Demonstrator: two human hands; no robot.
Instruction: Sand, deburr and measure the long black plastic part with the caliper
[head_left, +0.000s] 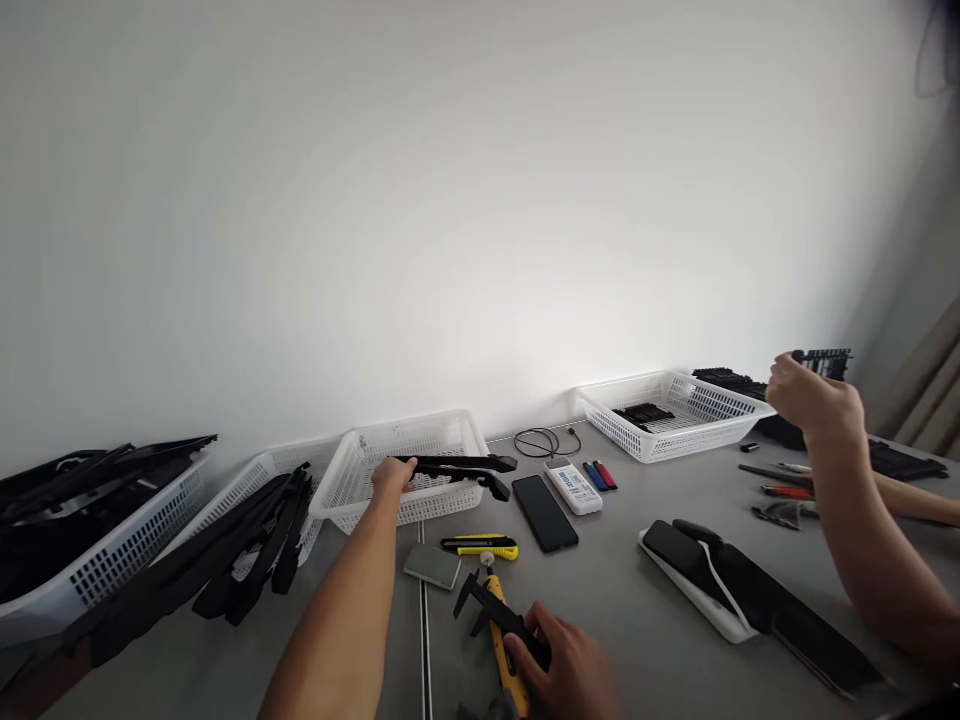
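My left hand (393,474) reaches out to the white basket (450,435) in the middle and is closed on a long black plastic part (465,467) lying across its front rim. Near the table's front edge, my right hand (566,668) is closed on a yellow and black caliper (495,610) resting on the grey table. A yellow utility knife (480,546) and a small grey block (433,566) lie just beyond the caliper.
Baskets with long black parts (247,540) stand at the left. A black phone (544,512), a white remote (573,486), lighters (598,475) and a cable (546,441) lie mid-table. Another person's hand (806,395) at the right holds a black comb-like part (823,361) by a white basket (675,412).
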